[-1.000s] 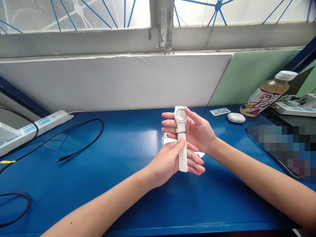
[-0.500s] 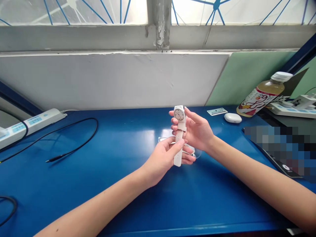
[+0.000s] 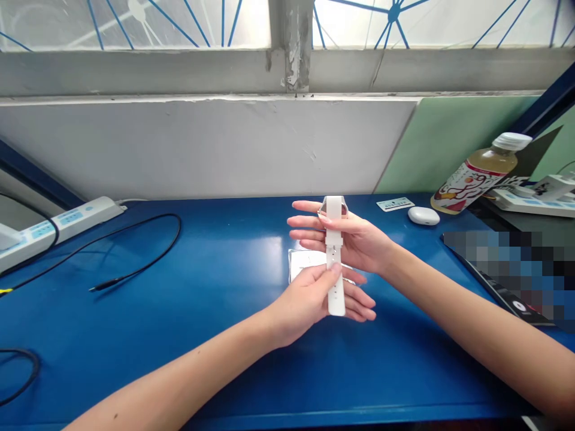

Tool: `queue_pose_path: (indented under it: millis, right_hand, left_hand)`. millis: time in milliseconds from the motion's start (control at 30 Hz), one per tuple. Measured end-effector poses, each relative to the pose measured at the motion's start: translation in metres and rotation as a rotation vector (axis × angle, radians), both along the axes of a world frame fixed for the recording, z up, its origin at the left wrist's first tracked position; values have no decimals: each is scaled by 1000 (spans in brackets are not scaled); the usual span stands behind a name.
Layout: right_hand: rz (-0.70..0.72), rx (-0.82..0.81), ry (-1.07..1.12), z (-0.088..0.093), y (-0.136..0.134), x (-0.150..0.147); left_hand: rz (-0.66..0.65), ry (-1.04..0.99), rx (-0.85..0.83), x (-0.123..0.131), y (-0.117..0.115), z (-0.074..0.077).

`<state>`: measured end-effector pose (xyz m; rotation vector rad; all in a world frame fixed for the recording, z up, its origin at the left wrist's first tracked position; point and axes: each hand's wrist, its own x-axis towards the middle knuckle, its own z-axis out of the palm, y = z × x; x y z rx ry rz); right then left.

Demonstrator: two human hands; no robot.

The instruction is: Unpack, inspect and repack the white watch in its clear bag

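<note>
A white wristwatch (image 3: 333,239) is held upright between both hands, its strap running down and its dial not showing. My left hand (image 3: 309,302) pinches the lower strap between thumb and fingers, the fingers stretching out behind it. My right hand (image 3: 354,236) grips the upper part by the case, thumb across the front and the other fingers extended to the left behind it. Beneath the hands, a clear and white package (image 3: 305,262) lies on the blue table (image 3: 215,257), partly covered by them.
A white power strip (image 3: 67,224) and a black cable (image 3: 130,281) lie at left. At back right are a white earbud case (image 3: 423,215), a small printed card (image 3: 395,204) and a tilted drink bottle (image 3: 478,176). A black device (image 3: 516,305), partly pixelated, lies at right.
The watch has been turned over: its dial faced me before and is now hidden. It has shifted slightly right and down. My right fingers have straightened, with the thumb now across the front.
</note>
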<state>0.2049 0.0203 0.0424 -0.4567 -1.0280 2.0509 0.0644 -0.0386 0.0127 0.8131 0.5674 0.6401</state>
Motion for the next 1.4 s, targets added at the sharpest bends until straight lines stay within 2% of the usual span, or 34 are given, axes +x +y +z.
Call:
queue_pose_path:
  millis: [100, 233, 300, 433, 567, 667, 767, 833, 933, 1133, 1267, 1400]
  right_hand:
    - [-153, -82, 2, 3, 7, 4]
    - [-371, -198, 95, 9, 18, 10]
    - [-445, -223, 121, 12, 21, 11]
    - [-496, -229, 107, 12, 19, 8]
    - [-432, -87, -17, 8, 12, 3]
    - [-370, 108, -188, 4, 5, 1]
    - [-420, 328, -366, 1, 1, -1]
    - [-460, 416, -447, -1, 0, -2]
    - [-418, 377, -412, -3, 1, -3]
    - [-184, 98, -118, -1, 3, -1]
    - [-133, 58, -69, 5, 2, 0]
    - [-101, 54, -73, 8, -1, 0]
  left_hand:
    - [-110, -29, 27, -1, -5, -3]
    - [-155, -29, 99, -2, -8, -1]
    - [-107, -16, 114, -2, -6, 0]
    - [137, 5, 132, -5, 4, 2]
    - [260, 10, 187, -7, 11, 7]
    - [257, 38, 229, -7, 12, 8]
    - [232, 74, 215, -7, 11, 4]
    - [215, 84, 185, -6, 10, 2]
    - [178, 87, 162, -6, 7, 1]
    - [148, 114, 143, -5, 3, 1]
    - [154, 121, 143, -5, 3, 2]
    - [102, 108, 139, -5, 3, 3]
